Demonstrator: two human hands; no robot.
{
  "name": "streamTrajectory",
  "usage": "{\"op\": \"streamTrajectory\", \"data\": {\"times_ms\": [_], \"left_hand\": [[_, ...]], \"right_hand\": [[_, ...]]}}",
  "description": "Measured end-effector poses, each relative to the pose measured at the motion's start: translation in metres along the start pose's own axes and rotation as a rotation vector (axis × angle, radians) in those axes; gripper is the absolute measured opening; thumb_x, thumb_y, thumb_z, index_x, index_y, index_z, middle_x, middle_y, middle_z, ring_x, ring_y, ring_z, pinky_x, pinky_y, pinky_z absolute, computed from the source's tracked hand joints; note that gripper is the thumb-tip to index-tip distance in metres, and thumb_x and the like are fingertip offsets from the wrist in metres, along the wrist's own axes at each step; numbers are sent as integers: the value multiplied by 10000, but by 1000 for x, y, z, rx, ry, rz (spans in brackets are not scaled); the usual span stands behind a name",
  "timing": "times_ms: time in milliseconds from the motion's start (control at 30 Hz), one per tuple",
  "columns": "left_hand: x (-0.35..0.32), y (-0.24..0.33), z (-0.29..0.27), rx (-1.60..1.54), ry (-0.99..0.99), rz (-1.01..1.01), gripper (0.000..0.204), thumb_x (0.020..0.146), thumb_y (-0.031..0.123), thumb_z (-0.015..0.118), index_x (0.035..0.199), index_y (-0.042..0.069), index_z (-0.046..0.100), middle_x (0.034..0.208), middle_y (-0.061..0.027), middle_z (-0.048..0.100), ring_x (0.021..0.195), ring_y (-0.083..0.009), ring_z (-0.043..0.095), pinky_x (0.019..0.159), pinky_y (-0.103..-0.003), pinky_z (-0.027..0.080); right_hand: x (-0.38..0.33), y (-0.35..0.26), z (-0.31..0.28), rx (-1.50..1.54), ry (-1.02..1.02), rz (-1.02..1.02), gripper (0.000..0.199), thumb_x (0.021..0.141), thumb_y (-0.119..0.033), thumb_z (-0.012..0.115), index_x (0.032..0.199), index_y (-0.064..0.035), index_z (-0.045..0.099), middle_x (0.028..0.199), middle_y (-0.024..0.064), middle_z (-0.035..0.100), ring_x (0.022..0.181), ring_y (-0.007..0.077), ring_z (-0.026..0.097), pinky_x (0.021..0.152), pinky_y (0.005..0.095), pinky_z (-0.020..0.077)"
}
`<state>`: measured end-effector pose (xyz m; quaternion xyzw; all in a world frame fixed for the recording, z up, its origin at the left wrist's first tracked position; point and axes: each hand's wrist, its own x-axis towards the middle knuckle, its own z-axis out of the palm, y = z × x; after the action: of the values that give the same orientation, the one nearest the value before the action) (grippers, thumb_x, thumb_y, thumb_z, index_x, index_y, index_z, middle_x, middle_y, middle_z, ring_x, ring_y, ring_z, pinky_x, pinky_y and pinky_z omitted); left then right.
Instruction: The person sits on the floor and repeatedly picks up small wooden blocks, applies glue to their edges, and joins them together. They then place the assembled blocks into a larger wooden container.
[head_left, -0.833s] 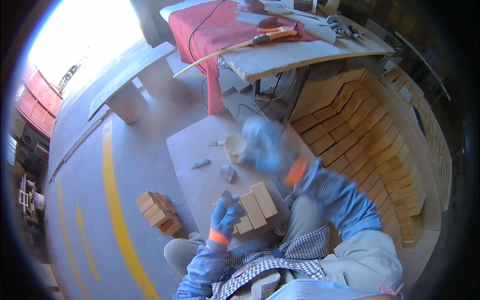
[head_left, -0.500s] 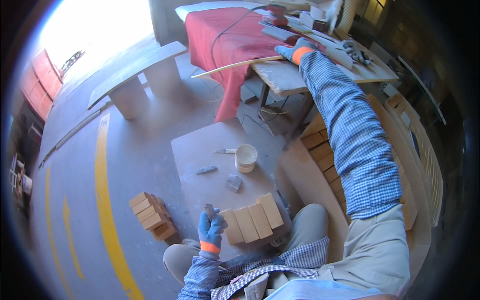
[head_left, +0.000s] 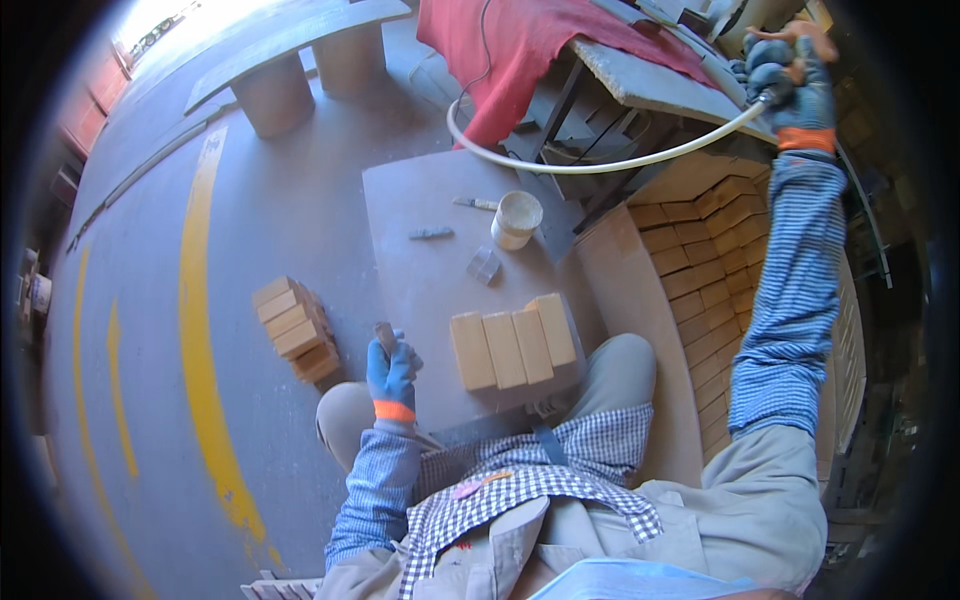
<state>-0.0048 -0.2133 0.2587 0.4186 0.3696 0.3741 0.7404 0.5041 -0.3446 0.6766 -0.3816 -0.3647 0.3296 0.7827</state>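
Note:
At the far right my right hand (head_left: 795, 95), in a blue-grey glove with an orange cuff, is closed around an orange air gun (head_left: 815, 42). A pale hose (head_left: 600, 166) runs from it in a long curve toward the red cloth. Low in front of me my left hand (head_left: 393, 370), gloved alike, grips a small grey-brown block (head_left: 386, 334). Just right of it, several tan wooden blocks (head_left: 504, 350) stand side by side on a board (head_left: 405, 190). Beyond them are a grey block (head_left: 483, 265), a grey strip (head_left: 431, 233), a tub (head_left: 517, 220) of pale paste and a putty knife (head_left: 474, 203).
More wooden blocks are stacked on the floor (head_left: 297, 325) at left. A large carton (head_left: 650, 300) on the right holds rows of blocks. A worktable (head_left: 650, 80) with a red cloth (head_left: 520, 50) stands ahead. Far left is a low bench (head_left: 290, 35).
My right hand has moved right from the worktable, with the air gun in it and the hose drawn into a curve. My left hand, still holding its block, has shifted slightly left. The view has tilted down.

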Motion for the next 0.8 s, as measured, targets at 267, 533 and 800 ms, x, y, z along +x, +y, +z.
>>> {"op": "streamTrajectory", "data": {"times_ms": [267,533,800], "left_hand": [[-27,-23,-7,-42,-64,69,243,978,206,618,1153,56,540,841,11,532,708,-84,511,609,-230,434],[-30,-56,11,30,-230,-3,146,959,119,585,1090,67,549,840,17,527,678,-70,473,610,-234,423],[-22,-84,18,195,-267,66,100,969,127,568,1052,74,552,792,35,495,630,-60,431,552,-222,369]], "right_hand": [[-100,-85,117,-1216,-578,-51,451,1046,-440,421,1163,-29,567,759,19,624,561,80,571,586,204,538],[-238,101,123,-2258,-1101,1404,678,854,-667,526,1132,-83,729,1073,200,709,1041,373,672,898,525,516],[-274,106,85,-2264,-818,1119,312,825,-316,643,999,-85,759,1015,183,718,964,364,690,820,426,545]]}}
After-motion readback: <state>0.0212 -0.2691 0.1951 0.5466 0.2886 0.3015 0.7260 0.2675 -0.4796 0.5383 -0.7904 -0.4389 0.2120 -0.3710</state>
